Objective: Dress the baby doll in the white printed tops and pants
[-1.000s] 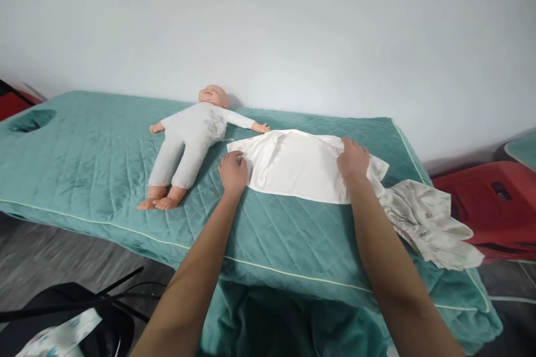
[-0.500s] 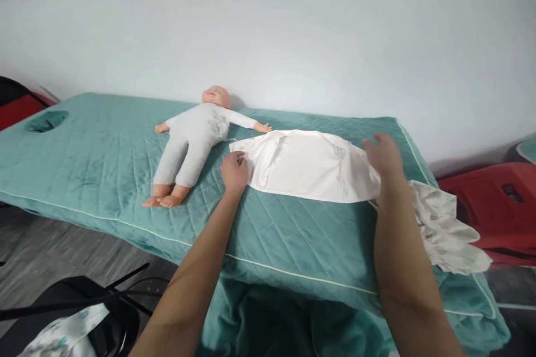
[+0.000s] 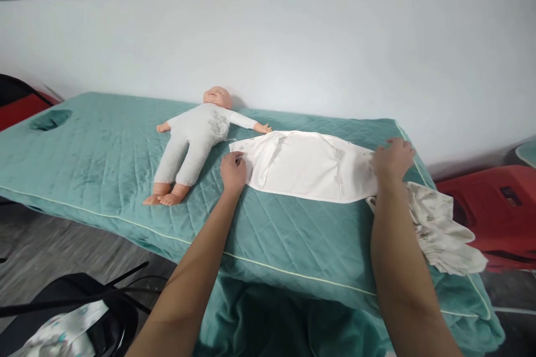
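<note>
A white cloth (image 3: 310, 167) with faint print along its edges lies spread on a green quilted bed cover (image 3: 293, 234). My left hand (image 3: 233, 172) is at the cloth's left end, fingers curled in a pinch on its edge. Over the right end rests my right hand (image 3: 393, 160), its thumb apart from loosely bent fingers, covering that corner. A baby doll (image 3: 195, 128) in a pale bodysuit lies on its back to the left, one arm reaching toward the cloth's upper left corner.
Crumpled printed fabric (image 3: 444, 228) hangs at the bed's right edge beside a red chair (image 3: 502, 212). A white wall (image 3: 293, 56) stands behind the bed. At lower left, a black chair (image 3: 113, 318) holds printed cloth (image 3: 67, 332). The bed has a face hole (image 3: 51, 120).
My right hand has shifted a little to the right and its fingers have turned rightward. My left hand stays at the cloth's left end. The doll and cloth lie as before.
</note>
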`<state>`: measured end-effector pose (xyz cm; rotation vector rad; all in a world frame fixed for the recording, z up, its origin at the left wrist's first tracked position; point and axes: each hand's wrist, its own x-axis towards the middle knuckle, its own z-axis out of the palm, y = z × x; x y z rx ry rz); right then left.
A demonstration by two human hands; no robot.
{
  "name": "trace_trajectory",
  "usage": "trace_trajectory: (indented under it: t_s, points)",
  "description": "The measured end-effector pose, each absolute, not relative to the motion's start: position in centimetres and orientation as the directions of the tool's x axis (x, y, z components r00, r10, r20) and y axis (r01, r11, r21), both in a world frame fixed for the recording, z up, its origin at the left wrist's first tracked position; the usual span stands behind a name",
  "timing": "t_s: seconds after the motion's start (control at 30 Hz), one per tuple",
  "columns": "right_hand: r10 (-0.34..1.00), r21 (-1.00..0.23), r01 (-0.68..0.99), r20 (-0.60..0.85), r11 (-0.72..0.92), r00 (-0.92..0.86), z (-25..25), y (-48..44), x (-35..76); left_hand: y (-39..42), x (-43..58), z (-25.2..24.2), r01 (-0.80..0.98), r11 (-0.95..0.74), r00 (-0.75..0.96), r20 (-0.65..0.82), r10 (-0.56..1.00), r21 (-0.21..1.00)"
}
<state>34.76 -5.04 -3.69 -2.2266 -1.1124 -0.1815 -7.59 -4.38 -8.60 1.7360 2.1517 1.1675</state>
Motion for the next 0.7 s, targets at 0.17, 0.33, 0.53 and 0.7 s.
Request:
trace_trajectory:
  t_s: [0.17, 0.33, 0.53, 0.7]
  points:
    - [0.764, -0.458, 0.887, 0.551, -0.060, 0.336, -2.3, -6.4, 29.7, -5.0, -7.6, -7.2, 0.723, 0.029, -0.374, 0.356, 0.857, 0.690]
    - [0.844, -0.657, 0.682, 0.525, 0.321, 0.109, -2.2, -6.5, 19.1, -10.4, -5.2, -4.3, 0.605, -0.181, -0.337, 0.456, 0.824, 0.775]
    - [0.927, -0.941, 0.312, 0.230, 0.134, 0.297, -3.5, 2.9, 6.6, -23.2, 2.4, -0.8, 0.247, -0.452, 0.091, 0.444, 0.891, 0.857]
    - [0.909, -0.917, 0.393, 0.213, 0.060, 0.359, -4.2, 9.9, 1.8, -28.9, 2.5, 0.5, 0.089, -0.335, -0.102, 0.343, 0.934, 0.938]
